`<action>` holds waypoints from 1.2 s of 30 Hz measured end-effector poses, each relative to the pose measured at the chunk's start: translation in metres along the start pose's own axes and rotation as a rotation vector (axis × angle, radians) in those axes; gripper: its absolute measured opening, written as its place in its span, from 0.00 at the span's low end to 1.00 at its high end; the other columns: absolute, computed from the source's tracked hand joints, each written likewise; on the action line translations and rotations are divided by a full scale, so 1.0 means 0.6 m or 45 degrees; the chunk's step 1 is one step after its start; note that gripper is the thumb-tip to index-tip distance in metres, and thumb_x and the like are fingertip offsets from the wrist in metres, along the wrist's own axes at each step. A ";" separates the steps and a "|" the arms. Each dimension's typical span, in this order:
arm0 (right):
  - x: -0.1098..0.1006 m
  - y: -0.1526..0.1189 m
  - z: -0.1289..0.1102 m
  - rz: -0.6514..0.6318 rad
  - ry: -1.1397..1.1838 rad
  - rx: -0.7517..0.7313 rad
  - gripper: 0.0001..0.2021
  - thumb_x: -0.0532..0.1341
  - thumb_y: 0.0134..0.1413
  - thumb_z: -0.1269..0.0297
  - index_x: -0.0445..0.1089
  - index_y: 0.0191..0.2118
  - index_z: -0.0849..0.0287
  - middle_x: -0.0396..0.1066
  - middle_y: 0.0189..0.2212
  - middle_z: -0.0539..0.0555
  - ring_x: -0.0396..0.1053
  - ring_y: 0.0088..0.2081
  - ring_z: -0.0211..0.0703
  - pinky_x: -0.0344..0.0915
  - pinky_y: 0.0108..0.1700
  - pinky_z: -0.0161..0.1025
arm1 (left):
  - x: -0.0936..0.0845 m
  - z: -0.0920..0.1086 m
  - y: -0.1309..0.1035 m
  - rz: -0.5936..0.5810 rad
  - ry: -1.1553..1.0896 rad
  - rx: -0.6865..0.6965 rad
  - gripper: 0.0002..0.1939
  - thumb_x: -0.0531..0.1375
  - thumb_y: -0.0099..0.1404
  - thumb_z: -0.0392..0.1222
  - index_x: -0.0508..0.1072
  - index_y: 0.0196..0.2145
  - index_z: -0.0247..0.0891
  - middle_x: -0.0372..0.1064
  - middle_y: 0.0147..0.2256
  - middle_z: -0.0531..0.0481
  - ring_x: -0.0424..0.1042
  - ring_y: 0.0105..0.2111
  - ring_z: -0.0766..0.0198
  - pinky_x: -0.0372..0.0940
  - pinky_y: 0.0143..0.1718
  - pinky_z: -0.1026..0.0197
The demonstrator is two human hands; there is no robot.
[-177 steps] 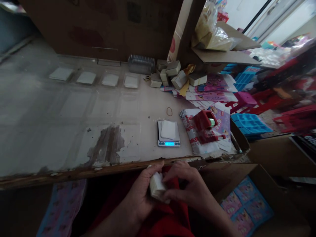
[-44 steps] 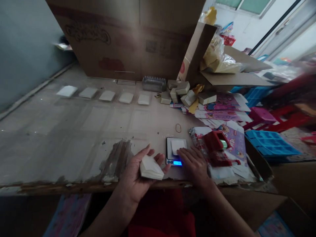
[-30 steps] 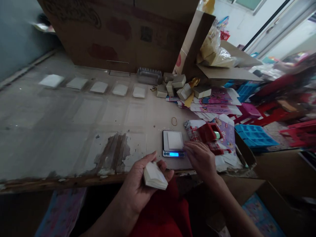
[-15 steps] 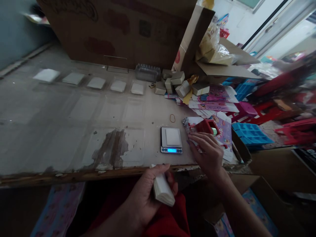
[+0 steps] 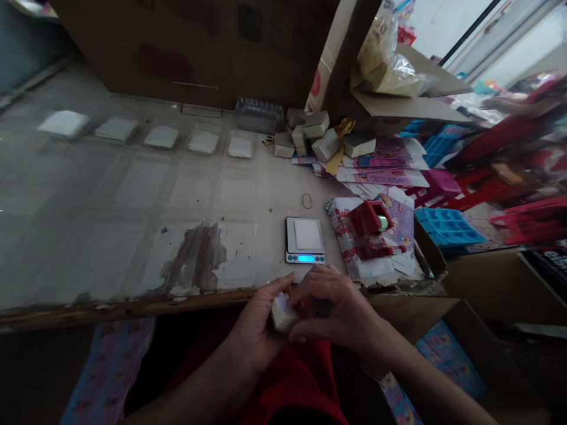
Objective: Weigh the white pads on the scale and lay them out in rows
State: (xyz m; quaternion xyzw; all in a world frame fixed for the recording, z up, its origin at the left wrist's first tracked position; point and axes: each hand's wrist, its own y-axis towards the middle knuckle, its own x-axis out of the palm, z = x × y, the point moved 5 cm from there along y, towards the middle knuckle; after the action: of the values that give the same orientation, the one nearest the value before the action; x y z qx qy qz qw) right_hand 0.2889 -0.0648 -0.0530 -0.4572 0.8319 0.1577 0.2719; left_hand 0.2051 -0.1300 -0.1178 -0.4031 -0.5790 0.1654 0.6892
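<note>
White sheet stack point(image 5: 282, 317) (in left hand point(image 5: 258, 321)): edges toward wearer, long axis unclear.

In dim light, a chipped bench point(image 5: 266, 248) reaches toward a grey-blue wall point(image 5: 26, 47) at left, while a magenta stool point(image 5: 439, 184) and red stools point(image 5: 477, 188) stand on a speckled floor point(image 5: 478, 216) at right, a brighter white wall point(image 5: 436, 23) beyond.
</note>
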 end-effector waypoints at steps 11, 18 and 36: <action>0.011 -0.008 0.041 -0.046 0.589 0.427 0.15 0.77 0.33 0.61 0.79 0.32 0.57 0.74 0.28 0.48 0.69 0.31 0.38 0.65 0.36 0.36 | -0.014 -0.022 0.008 -0.063 -0.087 -0.096 0.08 0.63 0.62 0.42 0.72 0.34 0.33 0.74 0.30 0.45 0.75 0.29 0.58 0.71 0.34 0.57; -0.003 -0.023 0.094 0.057 0.682 0.560 0.12 0.74 0.41 0.57 0.80 0.33 0.57 0.76 0.29 0.51 0.72 0.32 0.40 0.68 0.36 0.36 | -0.027 -0.038 0.021 -0.055 -0.117 -0.114 0.14 0.64 0.62 0.46 0.71 0.41 0.34 0.74 0.31 0.46 0.75 0.30 0.58 0.72 0.39 0.51; -0.071 0.038 0.116 0.868 -0.685 -0.223 0.11 0.62 0.59 0.70 0.77 0.46 0.52 0.78 0.46 0.53 0.74 0.49 0.47 0.67 0.56 0.46 | -0.029 -0.034 0.010 0.219 -0.144 -0.098 0.14 0.68 0.57 0.47 0.69 0.31 0.37 0.71 0.27 0.48 0.74 0.31 0.59 0.71 0.47 0.42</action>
State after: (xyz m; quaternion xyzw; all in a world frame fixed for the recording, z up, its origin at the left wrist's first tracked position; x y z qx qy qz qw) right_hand 0.3098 0.0116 -0.0833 -0.1206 0.8183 0.4216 0.3717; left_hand 0.2209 -0.1456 -0.1339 -0.4676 -0.5861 0.2241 0.6226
